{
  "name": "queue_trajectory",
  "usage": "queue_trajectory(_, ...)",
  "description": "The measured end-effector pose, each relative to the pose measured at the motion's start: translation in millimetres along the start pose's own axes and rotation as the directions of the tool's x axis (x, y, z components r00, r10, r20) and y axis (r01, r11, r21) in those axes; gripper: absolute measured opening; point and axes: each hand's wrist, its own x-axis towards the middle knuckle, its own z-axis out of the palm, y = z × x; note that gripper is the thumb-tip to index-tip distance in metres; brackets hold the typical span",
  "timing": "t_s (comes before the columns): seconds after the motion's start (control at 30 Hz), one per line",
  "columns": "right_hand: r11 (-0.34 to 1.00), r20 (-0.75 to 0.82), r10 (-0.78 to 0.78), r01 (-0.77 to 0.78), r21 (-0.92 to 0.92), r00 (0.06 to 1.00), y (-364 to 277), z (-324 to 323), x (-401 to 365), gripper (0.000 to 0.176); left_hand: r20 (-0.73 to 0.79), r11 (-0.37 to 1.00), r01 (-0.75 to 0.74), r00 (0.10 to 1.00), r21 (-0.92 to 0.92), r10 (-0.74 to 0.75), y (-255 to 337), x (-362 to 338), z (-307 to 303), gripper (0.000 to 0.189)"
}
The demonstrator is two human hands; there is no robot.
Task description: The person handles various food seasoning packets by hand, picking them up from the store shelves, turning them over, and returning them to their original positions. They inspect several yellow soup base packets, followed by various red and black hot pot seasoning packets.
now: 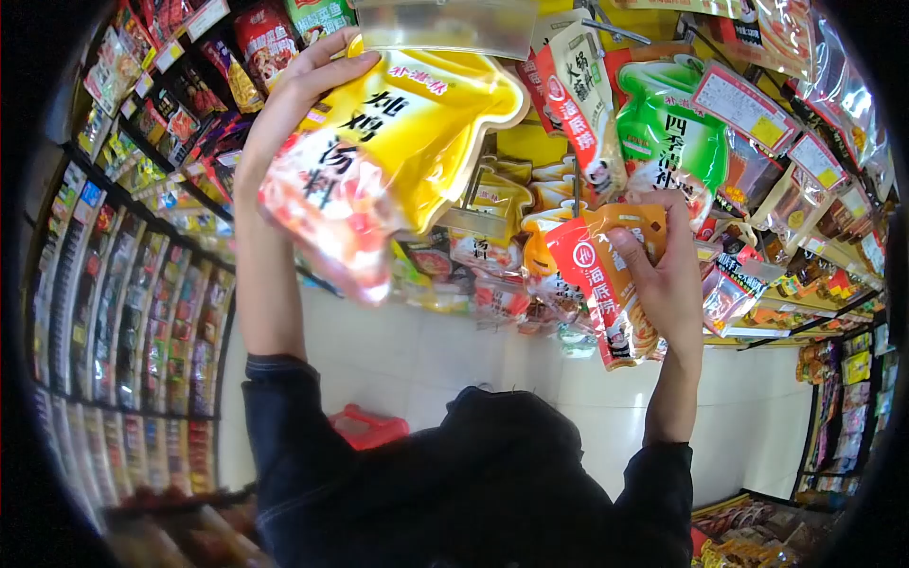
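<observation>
My left hand (322, 71) is raised at the upper left, its thumb and fingers closed on the top corner of a large yellow pouch (417, 133) with black characters and a food picture. A clear plastic strip crosses the pouch's top edge. On the right, my right hand (663, 270) grips a smaller red and orange packet (611, 284), thumb across its front. Just above that packet hang a green pouch (668, 123) and a narrow white and red packet (582, 104). More yellow pouches (492, 213) hang behind, between my hands.
Shelves of small packets (123, 322) curve down the left side. Further hanging packets and price tags (748, 109) fill the upper right. A red basket (369, 426) stands on the pale floor (473, 355) at the lower left. More shelves (847, 398) stand at the right.
</observation>
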Motion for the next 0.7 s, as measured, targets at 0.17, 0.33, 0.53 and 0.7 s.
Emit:
queue_trajectory(0.17,0.983,-0.02,-0.167,0.165,-0.074,0.986,11.0,-8.0,-6.0,0.032,0.001,0.988,-0.11,0.994,0.106,0.11,-12.1,-26.8,4.5,0.039)
queue_trajectory(0.33,0.997,0.034,0.037,-0.039,0.062,0.999,6.8,-18.6,-14.2,0.028,0.02,0.988,-0.151,0.988,0.002,0.151,-20.1,-31.2,15.6,0.036)
queue_trajectory(0.53,0.999,0.025,0.008,-0.009,0.043,1.0,14.9,-28.9,-16.5,0.03,-0.093,0.982,-0.12,0.99,-0.146,0.107,-12.8,-42.3,30.7,0.04)
queue_trajectory(0.7,1.0,0.034,0.004,-0.004,0.01,0.999,25.7,-35.9,-16.4,0.031,-0.154,0.983,-0.18,0.973,-0.039,0.172,-21.9,-41.7,29.2,0.041)
